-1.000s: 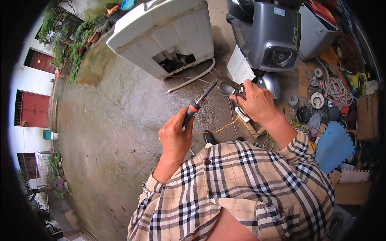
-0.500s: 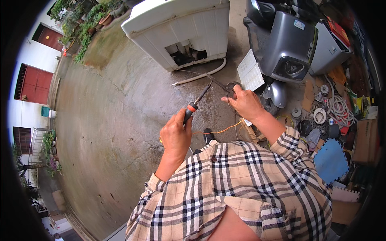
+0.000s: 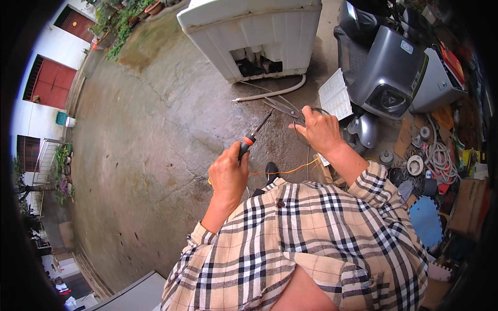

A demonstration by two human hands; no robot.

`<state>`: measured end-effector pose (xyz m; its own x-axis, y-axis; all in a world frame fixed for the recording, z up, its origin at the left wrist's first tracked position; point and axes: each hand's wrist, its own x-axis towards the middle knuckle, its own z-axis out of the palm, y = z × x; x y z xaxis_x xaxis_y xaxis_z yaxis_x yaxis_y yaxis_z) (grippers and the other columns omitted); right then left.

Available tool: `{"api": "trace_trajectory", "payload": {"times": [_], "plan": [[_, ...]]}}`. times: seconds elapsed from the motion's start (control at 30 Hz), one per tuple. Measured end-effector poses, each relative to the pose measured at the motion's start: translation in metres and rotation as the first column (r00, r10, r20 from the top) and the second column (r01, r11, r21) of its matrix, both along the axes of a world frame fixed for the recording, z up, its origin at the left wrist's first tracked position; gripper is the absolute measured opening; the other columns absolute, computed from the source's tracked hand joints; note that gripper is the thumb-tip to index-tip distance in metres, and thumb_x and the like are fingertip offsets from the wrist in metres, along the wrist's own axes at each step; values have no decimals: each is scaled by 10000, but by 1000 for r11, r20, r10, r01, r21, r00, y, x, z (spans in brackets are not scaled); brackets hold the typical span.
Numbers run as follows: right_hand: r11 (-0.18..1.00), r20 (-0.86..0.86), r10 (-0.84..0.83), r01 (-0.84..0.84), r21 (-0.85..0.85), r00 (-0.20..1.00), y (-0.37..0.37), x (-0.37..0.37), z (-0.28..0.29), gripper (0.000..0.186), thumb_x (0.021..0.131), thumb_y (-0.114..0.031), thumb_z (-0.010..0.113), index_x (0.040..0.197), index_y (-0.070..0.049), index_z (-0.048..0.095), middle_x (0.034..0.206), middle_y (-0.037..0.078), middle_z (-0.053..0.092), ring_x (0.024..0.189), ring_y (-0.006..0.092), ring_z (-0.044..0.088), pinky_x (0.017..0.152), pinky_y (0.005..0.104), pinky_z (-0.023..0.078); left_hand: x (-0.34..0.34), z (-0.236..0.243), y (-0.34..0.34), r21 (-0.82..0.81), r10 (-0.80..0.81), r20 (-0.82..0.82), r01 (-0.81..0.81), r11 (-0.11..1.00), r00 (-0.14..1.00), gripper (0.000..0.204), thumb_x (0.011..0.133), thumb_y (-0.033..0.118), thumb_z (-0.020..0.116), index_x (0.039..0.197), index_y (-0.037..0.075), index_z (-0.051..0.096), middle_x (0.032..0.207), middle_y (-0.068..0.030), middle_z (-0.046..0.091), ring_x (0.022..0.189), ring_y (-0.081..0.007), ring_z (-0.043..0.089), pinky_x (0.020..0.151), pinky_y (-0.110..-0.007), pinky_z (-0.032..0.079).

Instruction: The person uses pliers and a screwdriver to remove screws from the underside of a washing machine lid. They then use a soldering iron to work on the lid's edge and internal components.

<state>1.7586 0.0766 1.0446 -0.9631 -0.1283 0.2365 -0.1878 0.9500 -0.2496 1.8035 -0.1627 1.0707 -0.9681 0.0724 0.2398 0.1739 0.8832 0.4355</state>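
Note:
My left hand (image 3: 226, 171) is closed round the dark handle of a soldering iron (image 3: 248, 143) with an orange-red collar. Its metal shaft points up and away, and the tip is close to the blades of a pair of scissors (image 3: 283, 108). Those scissors are in my right hand (image 3: 322, 136), blades pointing left and slightly parted; the fingers partly hide the handles. A thin dark wire loops beside the right hand and hangs below it. Beyond both hands stands a white washing machine (image 3: 275, 39) with a rectangular opening low in its panel. A pale hose (image 3: 277, 95) lies at its foot.
An orange cord (image 3: 290, 170) runs past my shoe (image 3: 271, 170). On the right are a grey scooter (image 3: 386, 72), a white slatted panel (image 3: 335, 96), coiled hose (image 3: 441, 155), a cardboard box (image 3: 469, 205) and a blue foam mat (image 3: 426, 222). Wet concrete (image 3: 140, 171) spreads left.
The view has shifted, so the washing machine and scooter sit farther right. The scissors' blades look more parted. Both hands keep their holds, with the soldering iron's tip still near the scissors.

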Motion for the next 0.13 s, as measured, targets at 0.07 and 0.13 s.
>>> {"api": "trace_trajectory", "payload": {"times": [0.07,0.13], "plan": [[1000,23,11,-11,-22,1000,0,-1,-5,447,757,-421,685,828,-46,453,638,141,605,603,356,619,513,417,489,0,0,-2,-8,-1,20,1,1000,1000,264,772,171,685,1013,78,628,837,-143,646,714,-333,625,602,-398,479],[997,64,18,-13,-78,998,3,-5,-10,448,753,-420,690,829,-48,453,661,151,620,627,359,628,524,417,497,-1,-1,-3,-22,-5,37,6,1000,999,279,774,172,683,1032,83,623,846,-144,647,722,-333,626,604,-398,480]]}}
